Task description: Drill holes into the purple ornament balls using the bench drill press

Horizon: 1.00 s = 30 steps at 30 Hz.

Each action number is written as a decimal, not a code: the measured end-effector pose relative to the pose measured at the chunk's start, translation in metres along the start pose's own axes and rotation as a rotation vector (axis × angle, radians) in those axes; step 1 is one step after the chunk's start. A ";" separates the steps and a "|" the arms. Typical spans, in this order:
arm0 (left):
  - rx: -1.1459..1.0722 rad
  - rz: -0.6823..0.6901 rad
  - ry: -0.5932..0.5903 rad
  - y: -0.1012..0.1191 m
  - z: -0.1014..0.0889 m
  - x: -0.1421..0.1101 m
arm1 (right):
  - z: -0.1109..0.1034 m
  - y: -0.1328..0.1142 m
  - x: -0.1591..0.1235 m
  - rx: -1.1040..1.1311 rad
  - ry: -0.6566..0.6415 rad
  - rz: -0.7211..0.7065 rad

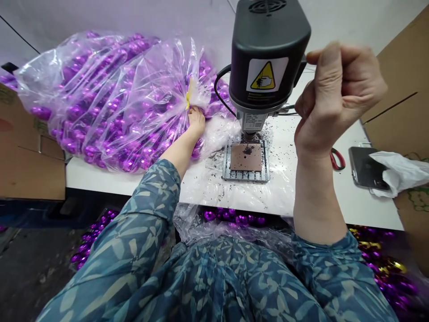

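Note:
My left hand is at the gathered mouth of a large clear plastic bag full of shiny purple balls, just below a yellow tie. Its fingertips are hidden against the plastic, so their grip does not show. My right hand is raised beside a black bench drill press, fingers curled round its side lever, which is mostly covered by the hand. Under the drill head, a brown square plate with a small dark hole lies on the slotted metal base.
Dark shavings lie scattered over the white table. Red-handled scissors or pliers, a phone and crumpled white tissue are at the right. Cardboard boxes flank the table. More purple balls sit below its front edge.

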<state>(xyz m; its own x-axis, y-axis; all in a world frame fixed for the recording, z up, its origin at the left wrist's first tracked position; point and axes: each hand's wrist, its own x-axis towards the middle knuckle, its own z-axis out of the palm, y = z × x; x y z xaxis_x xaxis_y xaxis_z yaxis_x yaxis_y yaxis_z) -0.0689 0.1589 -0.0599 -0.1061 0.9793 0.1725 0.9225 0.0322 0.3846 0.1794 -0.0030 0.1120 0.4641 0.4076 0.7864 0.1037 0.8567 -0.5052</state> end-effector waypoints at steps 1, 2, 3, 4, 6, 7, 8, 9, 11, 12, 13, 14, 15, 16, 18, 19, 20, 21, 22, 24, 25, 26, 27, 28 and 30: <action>0.004 -0.003 -0.014 0.000 0.000 0.001 | 0.000 -0.001 -0.001 0.000 0.003 0.000; 0.015 -0.004 -0.032 0.001 -0.001 0.001 | 0.000 -0.001 -0.001 0.008 0.006 -0.005; 0.022 0.002 -0.048 0.001 -0.003 0.001 | 0.000 -0.002 -0.002 0.020 0.005 -0.011; 0.022 0.014 -0.061 0.002 -0.005 0.001 | 0.000 -0.002 -0.003 0.034 0.004 -0.018; 0.010 0.043 -0.077 0.002 -0.013 -0.003 | 0.000 0.000 -0.003 0.053 0.009 -0.034; -0.001 0.061 -0.081 0.001 -0.017 -0.006 | 0.000 0.000 -0.003 0.050 0.006 -0.033; -0.031 0.091 -0.080 0.000 -0.022 -0.012 | -0.001 0.001 -0.003 0.044 0.005 -0.029; -0.090 0.131 -0.072 -0.002 -0.027 -0.019 | -0.001 0.002 -0.003 0.040 0.005 -0.027; -0.315 0.209 -0.062 -0.006 -0.038 -0.038 | -0.001 0.002 -0.003 0.035 0.008 -0.022; -0.463 0.232 -0.072 -0.008 -0.043 -0.050 | -0.001 0.001 -0.004 0.031 0.005 -0.014; -0.610 0.240 -0.098 -0.009 -0.047 -0.063 | 0.000 0.000 -0.004 0.027 0.008 -0.007; -0.736 0.236 -0.144 -0.010 -0.051 -0.076 | 0.000 -0.001 -0.004 0.024 0.013 -0.001; -0.844 0.228 -0.204 -0.010 -0.053 -0.089 | 0.001 -0.002 -0.004 0.023 0.017 0.003; -0.933 0.224 -0.271 -0.008 -0.054 -0.102 | 0.002 -0.003 -0.004 0.018 0.020 0.006; -1.068 0.220 -0.421 -0.002 -0.052 -0.126 | 0.004 -0.004 -0.004 0.000 0.025 0.001; -1.120 0.210 -0.491 0.002 -0.048 -0.137 | 0.004 -0.004 -0.003 -0.017 0.029 -0.005; -1.163 0.191 -0.549 0.006 -0.043 -0.146 | 0.005 -0.003 -0.003 -0.041 0.024 -0.007; -1.198 0.164 -0.587 0.011 -0.037 -0.153 | 0.005 -0.003 -0.003 -0.068 0.015 -0.005; -1.224 0.133 -0.605 0.016 -0.031 -0.159 | 0.006 -0.002 -0.003 -0.090 0.010 -0.003; -1.252 0.078 -0.603 0.025 -0.018 -0.166 | 0.006 -0.001 -0.003 -0.118 -0.006 0.002; -1.254 0.065 -0.595 0.028 -0.013 -0.168 | 0.005 0.000 -0.004 -0.125 -0.015 0.005; -1.250 0.065 -0.591 0.031 -0.007 -0.168 | 0.005 0.000 -0.004 -0.124 -0.015 0.006; -1.241 0.074 -0.587 0.033 -0.003 -0.168 | 0.005 0.000 -0.004 -0.126 -0.013 0.007; -1.229 0.088 -0.579 0.035 0.001 -0.167 | 0.005 0.000 -0.004 -0.128 -0.010 0.011; -1.201 0.113 -0.544 0.037 0.007 -0.164 | 0.004 -0.001 -0.005 -0.134 -0.002 0.017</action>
<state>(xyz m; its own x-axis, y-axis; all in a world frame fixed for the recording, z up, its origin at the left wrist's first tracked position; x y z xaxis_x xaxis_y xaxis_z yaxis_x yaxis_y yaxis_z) -0.0145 0.0012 -0.0799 0.3700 0.9288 -0.0186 -0.0135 0.0255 0.9996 0.1732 -0.0049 0.1104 0.4651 0.4226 0.7779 0.2126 0.7997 -0.5615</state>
